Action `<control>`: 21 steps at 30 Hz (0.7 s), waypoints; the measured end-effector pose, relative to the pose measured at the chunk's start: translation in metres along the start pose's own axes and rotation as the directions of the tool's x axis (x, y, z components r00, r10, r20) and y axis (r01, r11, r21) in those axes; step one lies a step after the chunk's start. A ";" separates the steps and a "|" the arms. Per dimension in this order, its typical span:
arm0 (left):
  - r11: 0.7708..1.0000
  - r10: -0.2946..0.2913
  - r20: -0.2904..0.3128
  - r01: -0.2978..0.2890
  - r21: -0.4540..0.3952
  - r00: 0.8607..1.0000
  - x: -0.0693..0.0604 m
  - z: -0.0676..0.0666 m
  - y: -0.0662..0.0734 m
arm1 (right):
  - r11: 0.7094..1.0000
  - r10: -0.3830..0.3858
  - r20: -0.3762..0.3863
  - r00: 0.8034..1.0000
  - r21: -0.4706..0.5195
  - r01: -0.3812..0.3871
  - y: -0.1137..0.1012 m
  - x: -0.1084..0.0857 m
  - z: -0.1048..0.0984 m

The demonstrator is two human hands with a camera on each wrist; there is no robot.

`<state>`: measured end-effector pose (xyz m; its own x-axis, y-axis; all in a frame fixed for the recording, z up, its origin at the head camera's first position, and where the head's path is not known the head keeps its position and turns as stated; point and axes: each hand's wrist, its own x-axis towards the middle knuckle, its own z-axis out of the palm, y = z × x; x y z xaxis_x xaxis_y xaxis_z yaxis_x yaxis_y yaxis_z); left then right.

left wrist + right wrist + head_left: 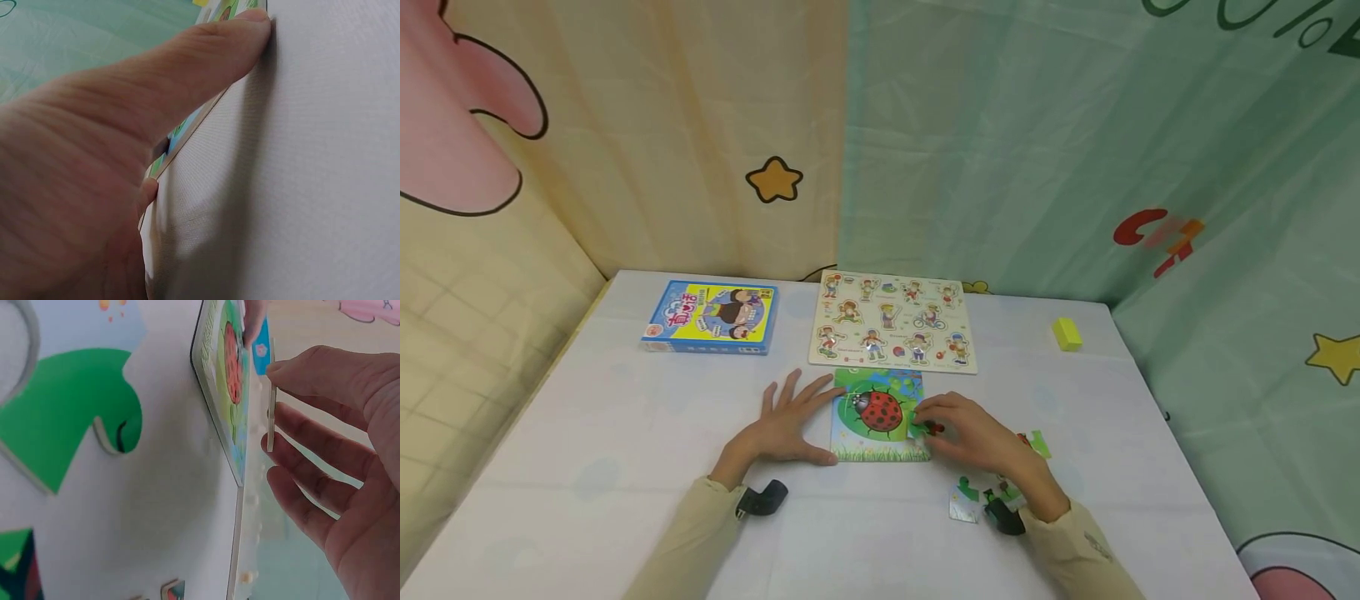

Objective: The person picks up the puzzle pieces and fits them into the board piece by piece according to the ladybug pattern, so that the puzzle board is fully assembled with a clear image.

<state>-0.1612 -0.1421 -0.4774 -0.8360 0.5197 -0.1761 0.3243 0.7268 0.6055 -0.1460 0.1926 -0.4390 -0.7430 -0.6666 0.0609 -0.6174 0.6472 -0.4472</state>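
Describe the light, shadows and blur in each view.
Head: soft, fairly even light, with the ladybug puzzle clearly legible; left wrist: image tilted, a broad soft shadow beside the left hand on the tablecloth; right wrist: also tilted, a diffuse shadow on the tablecloth, the curtain behind the right hand hazy.

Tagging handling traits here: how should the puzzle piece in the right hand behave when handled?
The puzzle piece looks stiff: its edge runs straight, pinched by the right hand. Being thin, it is probably light. Its flat shape makes rolling unlikely.
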 end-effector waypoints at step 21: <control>1.000 0.000 -0.005 0.000 0.023 1.000 0.000 0.000 0.000 | 0.997 -0.076 0.074 0.994 -0.024 0.078 -0.024 0.044 0.013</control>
<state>-0.1609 -0.1424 -0.4776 -0.8380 0.5178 -0.1723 0.3345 0.7368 0.5875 -0.1606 0.1429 -0.4369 -0.6728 -0.7392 0.0288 -0.6793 0.6019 -0.4199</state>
